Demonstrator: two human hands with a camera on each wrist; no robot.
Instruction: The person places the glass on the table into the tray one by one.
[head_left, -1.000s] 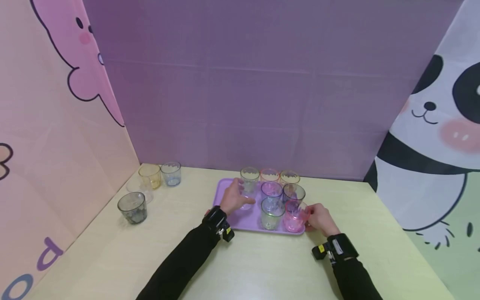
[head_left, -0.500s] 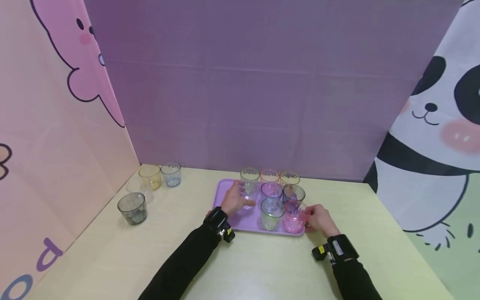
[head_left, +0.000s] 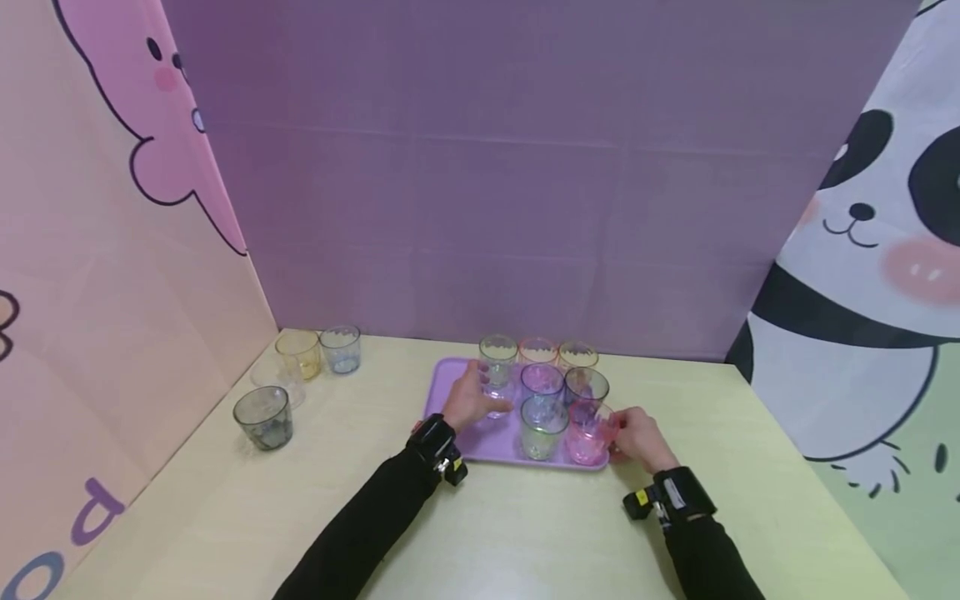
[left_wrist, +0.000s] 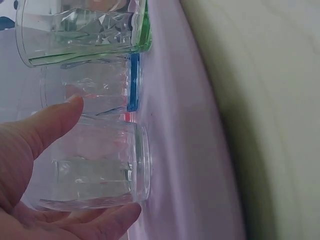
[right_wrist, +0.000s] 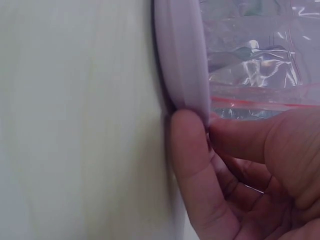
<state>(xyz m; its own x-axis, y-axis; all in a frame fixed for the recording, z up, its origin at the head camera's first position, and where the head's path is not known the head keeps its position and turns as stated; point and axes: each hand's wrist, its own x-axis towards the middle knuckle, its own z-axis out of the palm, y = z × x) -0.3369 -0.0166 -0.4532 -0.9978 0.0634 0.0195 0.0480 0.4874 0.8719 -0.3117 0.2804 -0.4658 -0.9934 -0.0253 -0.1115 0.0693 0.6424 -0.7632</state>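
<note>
Head view, with the tray's middle as the clock centre: the tray [head_left: 480,446] is smooth purple stuff with rounded corners and a low raised rim, sitting on a pale table [head_left: 570,542]. Left hand [head_left: 467,398] is over the tray at about 10 o'clock. Right hand [head_left: 641,440] is at 3, and just beside it a tumbler-shaped pink glass [head_left: 585,442] stands upright. Out at 9 there's a squat grey glass [head_left: 264,419] on the table, with a yellow glass [head_left: 302,358] near it. Purple cloth [head_left: 450,167] with fold creases hangs at 12.

Left wrist view: thumb and fingers are clamped round a smooth clear glass [left_wrist: 92,172], thumb at 10 o'clock, fingers at 6. It has a thick bottom; can't tell if that's touching the tray. A blue-based glass [left_wrist: 97,82] is at 12, then a faceted green-based glass [left_wrist: 82,37] past that.

Right wrist view: thumb and index finger pinch the tray's rim, which runs up toward 12. Rippled, shiny glassware [right_wrist: 252,72] with a thin red line shows at 1.
</note>
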